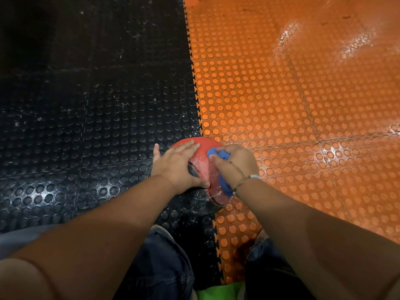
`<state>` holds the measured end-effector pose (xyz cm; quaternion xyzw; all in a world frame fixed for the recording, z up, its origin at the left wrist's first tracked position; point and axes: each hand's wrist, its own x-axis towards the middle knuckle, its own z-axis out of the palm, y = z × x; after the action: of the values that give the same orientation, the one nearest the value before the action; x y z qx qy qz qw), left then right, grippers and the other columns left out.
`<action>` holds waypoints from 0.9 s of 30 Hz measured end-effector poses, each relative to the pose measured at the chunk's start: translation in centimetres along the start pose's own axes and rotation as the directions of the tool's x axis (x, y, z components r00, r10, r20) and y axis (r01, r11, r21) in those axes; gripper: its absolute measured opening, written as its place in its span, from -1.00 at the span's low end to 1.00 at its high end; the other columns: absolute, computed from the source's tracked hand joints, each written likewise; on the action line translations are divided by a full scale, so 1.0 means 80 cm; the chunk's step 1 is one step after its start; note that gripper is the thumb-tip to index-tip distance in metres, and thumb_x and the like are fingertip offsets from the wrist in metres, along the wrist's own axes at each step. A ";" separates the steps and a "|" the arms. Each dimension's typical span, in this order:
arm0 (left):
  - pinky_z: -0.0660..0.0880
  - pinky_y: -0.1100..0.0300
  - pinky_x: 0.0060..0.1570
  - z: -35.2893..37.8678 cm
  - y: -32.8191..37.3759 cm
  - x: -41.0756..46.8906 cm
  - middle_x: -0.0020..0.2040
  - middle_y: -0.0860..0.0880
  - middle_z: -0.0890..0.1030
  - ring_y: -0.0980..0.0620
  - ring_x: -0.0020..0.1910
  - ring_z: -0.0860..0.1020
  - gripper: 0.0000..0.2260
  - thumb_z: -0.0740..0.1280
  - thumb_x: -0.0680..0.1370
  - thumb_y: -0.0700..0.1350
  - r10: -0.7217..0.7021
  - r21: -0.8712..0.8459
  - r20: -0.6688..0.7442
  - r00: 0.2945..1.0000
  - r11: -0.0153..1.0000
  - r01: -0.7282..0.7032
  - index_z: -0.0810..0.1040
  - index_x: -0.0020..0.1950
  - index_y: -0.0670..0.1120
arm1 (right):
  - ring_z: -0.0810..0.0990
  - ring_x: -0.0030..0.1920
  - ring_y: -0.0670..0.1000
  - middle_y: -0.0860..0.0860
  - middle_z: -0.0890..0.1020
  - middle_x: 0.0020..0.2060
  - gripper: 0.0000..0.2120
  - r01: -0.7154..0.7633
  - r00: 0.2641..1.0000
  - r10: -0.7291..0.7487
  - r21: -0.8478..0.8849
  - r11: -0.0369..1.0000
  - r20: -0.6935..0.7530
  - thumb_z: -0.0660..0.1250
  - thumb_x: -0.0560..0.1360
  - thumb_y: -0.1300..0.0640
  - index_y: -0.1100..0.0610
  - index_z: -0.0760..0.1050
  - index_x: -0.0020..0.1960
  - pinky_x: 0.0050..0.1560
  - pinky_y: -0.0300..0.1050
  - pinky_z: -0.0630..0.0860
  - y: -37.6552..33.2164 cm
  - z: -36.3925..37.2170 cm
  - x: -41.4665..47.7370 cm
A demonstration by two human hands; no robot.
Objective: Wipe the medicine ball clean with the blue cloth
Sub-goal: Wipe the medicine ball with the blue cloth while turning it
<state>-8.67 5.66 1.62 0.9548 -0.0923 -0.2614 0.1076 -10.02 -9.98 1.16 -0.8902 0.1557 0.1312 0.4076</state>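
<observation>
medicine ball (200,163) on floor at black/orange mat (281,94) seam. left hand (176,164) flat, fingers straight, on ball. right hand (234,164) grips bunched blue cloth (224,182) against ball

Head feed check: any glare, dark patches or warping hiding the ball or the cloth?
Head view: glare streaks the orange mat at upper right, away from the work; the black mat falls into darkness at upper left; wide-angle bending curves the tile seams; medicine ball and blue cloth are well lit and sharp.
</observation>
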 end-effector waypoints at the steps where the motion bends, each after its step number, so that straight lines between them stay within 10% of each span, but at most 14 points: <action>1: -0.35 -0.13 0.41 0.000 0.001 0.001 0.54 0.26 0.03 0.13 0.51 0.06 -0.07 0.39 0.30 0.38 0.007 0.005 -0.006 1.000 1.000 -0.007 0.00 0.54 0.21 | 0.48 0.08 -0.03 -0.11 0.54 0.06 -0.75 0.056 0.998 -0.057 -0.069 0.996 -0.006 0.31 0.46 -0.09 -0.06 0.58 0.09 0.16 -0.06 0.45 -0.002 0.007 -0.010; 5: -0.34 -0.17 0.42 -0.005 -0.004 0.004 0.54 0.24 0.00 0.10 0.52 0.05 -0.09 0.38 0.34 0.33 0.025 0.042 0.029 0.999 0.999 -0.026 -0.04 0.54 0.20 | 0.44 0.10 -0.02 -0.09 0.55 0.01 -0.73 0.272 0.962 -0.253 -0.251 0.929 0.106 0.22 0.51 -0.11 -0.04 0.57 0.10 0.18 -0.05 0.39 -0.003 0.014 -0.025; 10: -0.38 -0.17 0.40 -0.011 -0.006 0.003 0.55 0.22 -0.10 0.10 0.53 -0.03 0.03 0.39 0.28 0.40 0.055 0.129 0.114 0.992 0.989 -0.069 -0.15 0.54 0.19 | 0.46 0.06 -0.05 -0.06 0.55 0.09 -0.80 0.018 0.999 -0.020 -0.071 0.997 -0.025 0.29 0.49 -0.08 -0.08 0.60 0.05 0.05 -0.19 0.36 0.003 -0.004 -0.001; 15: -0.34 -0.17 0.42 -0.011 -0.003 0.004 0.55 0.22 -0.08 0.08 0.53 0.01 -0.06 0.41 0.37 0.26 0.054 0.116 0.093 0.994 0.991 -0.065 -0.13 0.55 0.19 | 0.41 0.11 -0.02 -0.13 0.56 0.06 -0.78 0.404 0.912 -0.349 -0.333 0.852 0.216 0.23 0.54 -0.05 -0.10 0.56 0.13 0.26 -0.07 0.28 -0.013 0.016 -0.042; 22: -0.28 -0.08 0.45 -0.013 -0.002 0.001 0.55 0.24 -0.11 0.08 0.53 -0.06 0.06 0.48 0.27 0.30 0.119 0.109 0.140 0.983 0.985 -0.134 -0.16 0.54 0.21 | 0.49 0.03 -0.02 -0.05 0.58 0.06 -0.85 -0.020 0.997 0.019 -0.010 1.000 -0.080 0.31 0.49 -0.04 -0.07 0.62 -0.01 0.13 -0.09 0.46 0.007 -0.005 -0.003; 27: -0.21 -0.04 0.49 -0.013 0.002 0.004 0.54 0.25 -0.05 0.05 0.51 0.01 0.03 0.51 0.27 0.25 0.128 0.111 0.116 0.985 0.984 -0.141 -0.10 0.54 0.22 | 0.42 0.12 -0.01 -0.14 0.57 0.06 -0.78 0.356 0.934 -0.330 -0.342 0.869 0.134 0.21 0.53 -0.06 -0.10 0.58 0.09 0.22 -0.01 0.36 -0.001 0.013 -0.047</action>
<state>-7.85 5.55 2.38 0.9354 -0.1777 -0.2991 0.0629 -13.56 -8.48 1.90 -0.9579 -0.0462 0.1144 0.2591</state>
